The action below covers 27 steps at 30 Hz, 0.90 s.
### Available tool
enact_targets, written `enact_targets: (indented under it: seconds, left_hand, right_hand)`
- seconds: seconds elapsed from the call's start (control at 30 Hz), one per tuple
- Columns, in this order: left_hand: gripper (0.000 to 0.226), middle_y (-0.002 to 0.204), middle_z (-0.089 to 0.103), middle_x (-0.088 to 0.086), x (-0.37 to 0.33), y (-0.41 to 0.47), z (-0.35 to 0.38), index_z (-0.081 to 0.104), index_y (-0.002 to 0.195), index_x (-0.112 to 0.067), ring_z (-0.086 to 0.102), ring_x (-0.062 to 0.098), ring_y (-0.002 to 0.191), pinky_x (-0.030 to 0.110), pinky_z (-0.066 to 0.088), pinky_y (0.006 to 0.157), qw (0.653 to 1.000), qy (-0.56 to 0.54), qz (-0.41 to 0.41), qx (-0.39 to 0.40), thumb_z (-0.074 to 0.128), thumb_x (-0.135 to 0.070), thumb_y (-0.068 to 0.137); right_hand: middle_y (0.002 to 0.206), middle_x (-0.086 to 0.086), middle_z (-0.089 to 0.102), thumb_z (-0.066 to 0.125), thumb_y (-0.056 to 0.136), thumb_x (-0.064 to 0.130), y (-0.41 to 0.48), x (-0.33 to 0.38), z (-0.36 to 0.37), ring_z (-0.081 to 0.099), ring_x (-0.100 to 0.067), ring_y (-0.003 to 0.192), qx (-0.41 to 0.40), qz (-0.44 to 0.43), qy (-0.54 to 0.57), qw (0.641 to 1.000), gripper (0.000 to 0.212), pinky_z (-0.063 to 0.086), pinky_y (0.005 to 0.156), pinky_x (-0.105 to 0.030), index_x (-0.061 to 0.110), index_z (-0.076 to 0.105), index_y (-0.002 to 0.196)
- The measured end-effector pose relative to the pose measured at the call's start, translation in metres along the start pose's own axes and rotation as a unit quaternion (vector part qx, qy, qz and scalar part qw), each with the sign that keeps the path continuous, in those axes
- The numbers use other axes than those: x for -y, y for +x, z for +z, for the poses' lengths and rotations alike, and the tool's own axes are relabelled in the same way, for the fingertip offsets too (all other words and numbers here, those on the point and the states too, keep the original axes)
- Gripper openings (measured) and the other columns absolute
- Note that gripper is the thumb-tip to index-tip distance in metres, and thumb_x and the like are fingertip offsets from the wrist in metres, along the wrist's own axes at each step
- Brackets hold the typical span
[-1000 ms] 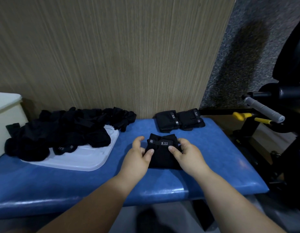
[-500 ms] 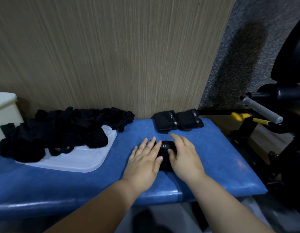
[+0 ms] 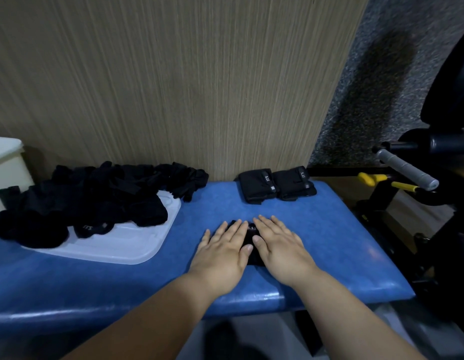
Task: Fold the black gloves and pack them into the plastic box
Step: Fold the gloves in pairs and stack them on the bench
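Both hands lie flat on a folded black fabric glove (image 3: 251, 229) in the lower middle of the frame, on the blue padded vinyl bench (image 3: 329, 242). The left hand (image 3: 225, 249) covers its left half and the right hand (image 3: 280, 245) its right half. The fingers of both are straight and slightly spread, pressing down and gripping nothing. Only a dark strip with a small white label shows between them.

The step looks like setting the fold by pressure. To do it well, press evenly with palms as well as fingertips, so the bundle flattens without one side springing up. Smooth outward from the middle rather than sliding the whole bundle over the slick vinyl. Then lift both hands straight up so the top layer is not dragged open.

Two finished bundles of folded black gloves (image 3: 276, 184) sit side by side at the upper right of the bench; this one should match their shape. A heap of loose black gloves (image 3: 95, 198) lies at the middle left, partly on a translucent white plastic tray (image 3: 127, 245). The cream container (image 3: 5, 162) at the left edge may be the plastic box, though too little shows to be sure.
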<state>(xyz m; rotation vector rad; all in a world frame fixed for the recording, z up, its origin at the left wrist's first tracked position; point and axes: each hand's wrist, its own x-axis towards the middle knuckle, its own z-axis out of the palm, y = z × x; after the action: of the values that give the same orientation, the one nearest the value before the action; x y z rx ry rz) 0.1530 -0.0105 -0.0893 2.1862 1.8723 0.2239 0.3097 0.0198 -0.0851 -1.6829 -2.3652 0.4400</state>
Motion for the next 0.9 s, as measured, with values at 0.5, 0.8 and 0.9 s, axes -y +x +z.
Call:
enact_targets:
  seconds: [0.5, 0.8, 0.9]
  left_hand:
    - [0.053, 0.158, -0.006, -0.022, 0.008, 0.004, -0.004, -0.004, 0.151, -0.04, -0.015, 0.01, 0.146, 0.046, -0.01, 0.118, 0.999, 0.005, 0.013, 0.035, 0.014, -0.049, 0.101]
    - [0.054, 0.161, 0.009, -0.011, 0.03, 0.014, -0.018, 0.012, 0.152, -0.034, -0.001, 0.013, 0.148, 0.04, 0.004, 0.12, 0.999, 0.013, -0.002, -0.036, 0.026, -0.046, 0.102]
    - [0.049, 0.143, 0.041, -0.004, 0.032, 0.006, -0.017, 0.036, 0.142, -0.024, 0.033, 0.019, 0.132, 0.034, 0.032, 0.107, 0.988, -0.021, -0.061, -0.14, 0.036, -0.048, 0.099]
  right_hand:
    - [0.159, 0.01, 0.018, 0.023, 0.104, 0.041, 0.001, 0.007, -0.006, 0.004, -0.01, 0.148, 0.036, 0.035, -0.009, 0.999, 0.052, 0.004, 0.118, -0.033, 0.026, 0.016, 0.154]
    - [0.112, -0.005, 0.056, 0.044, 0.094, 0.047, -0.001, 0.017, -0.023, 0.05, -0.027, 0.113, 0.001, 0.087, -0.05, 0.995, 0.039, 0.042, 0.09, -0.034, 0.017, 0.063, 0.109]
    - [0.096, -0.002, 0.056, 0.053, 0.088, 0.05, -0.003, 0.02, -0.025, 0.056, -0.024, 0.094, -0.005, 0.116, -0.008, 0.993, 0.036, 0.039, 0.07, -0.028, 0.016, 0.062, 0.095]
